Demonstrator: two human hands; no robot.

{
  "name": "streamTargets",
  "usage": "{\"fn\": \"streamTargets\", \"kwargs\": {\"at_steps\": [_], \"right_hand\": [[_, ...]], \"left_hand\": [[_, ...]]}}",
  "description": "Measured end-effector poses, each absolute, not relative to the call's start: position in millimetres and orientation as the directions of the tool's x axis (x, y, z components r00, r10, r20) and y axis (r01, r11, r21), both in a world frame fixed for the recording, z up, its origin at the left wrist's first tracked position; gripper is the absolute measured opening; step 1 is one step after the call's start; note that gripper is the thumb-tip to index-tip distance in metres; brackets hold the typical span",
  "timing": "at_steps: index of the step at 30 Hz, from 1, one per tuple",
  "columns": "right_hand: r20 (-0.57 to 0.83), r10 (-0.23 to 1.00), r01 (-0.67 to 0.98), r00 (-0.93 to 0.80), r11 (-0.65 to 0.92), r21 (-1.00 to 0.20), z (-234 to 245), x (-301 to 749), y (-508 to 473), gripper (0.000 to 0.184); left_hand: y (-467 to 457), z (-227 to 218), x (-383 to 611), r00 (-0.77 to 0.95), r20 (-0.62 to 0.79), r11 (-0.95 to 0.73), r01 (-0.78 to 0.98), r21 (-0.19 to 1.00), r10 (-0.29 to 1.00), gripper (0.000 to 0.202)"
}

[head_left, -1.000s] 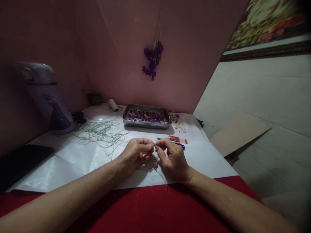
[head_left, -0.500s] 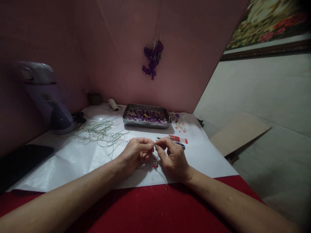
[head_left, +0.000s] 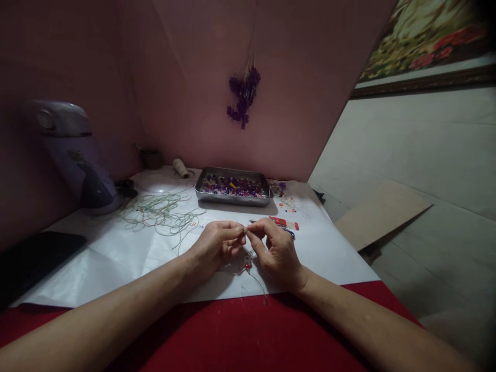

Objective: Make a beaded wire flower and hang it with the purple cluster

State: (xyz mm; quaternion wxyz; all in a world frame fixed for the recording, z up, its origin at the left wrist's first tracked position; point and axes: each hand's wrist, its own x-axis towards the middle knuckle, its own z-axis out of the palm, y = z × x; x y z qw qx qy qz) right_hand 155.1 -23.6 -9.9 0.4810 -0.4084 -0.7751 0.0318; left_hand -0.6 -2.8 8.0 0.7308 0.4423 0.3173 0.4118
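At the left of the frame I see a purple bottle (head_left: 73, 155) with a grey lid and a printed figure in a long dress; just right of its base I can't make out a dark object (head_left: 127, 187). A dark flat thing (head_left: 39, 263) lies at the lower left. I see a small brown pot (head_left: 151, 159) near the pink wall (head_left: 182, 82). Upper right, I have a framed picture (head_left: 434, 41) with red flowers; below it, a brown board (head_left: 382, 213). Red cloth (head_left: 248, 336) spans the bottom.

The tiny piece (head_left: 246, 231) pinched between left grip (head_left: 211, 245) and right grip (head_left: 277, 253) defies identification; the latter partly hides a blue-handled tool (head_left: 290, 234). A framed painting (head_left: 430, 46) is cropped.
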Motion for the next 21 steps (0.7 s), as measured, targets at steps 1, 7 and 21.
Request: {"fn": "streamTargets", "kwargs": {"at_steps": [1,7,21], "right_hand": [[0.721,0.664,0.601,-0.199,0.664,-0.445,-10,155,-23,0.009],[0.721,0.666,0.596,-0.191,0.662,-0.454,-10,155,-22,0.008],[0.514,0.852,0.248,-0.099,0.522,-0.816,-3,152,-21,0.020]], "left_hand": [[-3,8,0,0.458,-0.099,0.271,-0.328,0.905,0.883,0.019],[-4,3,1,0.437,-0.065,0.221,-0.315,0.923,0.897,0.021],[-10,20,2,0.167,0.202,-0.172,-0.176,0.969,0.965,0.020]]}}
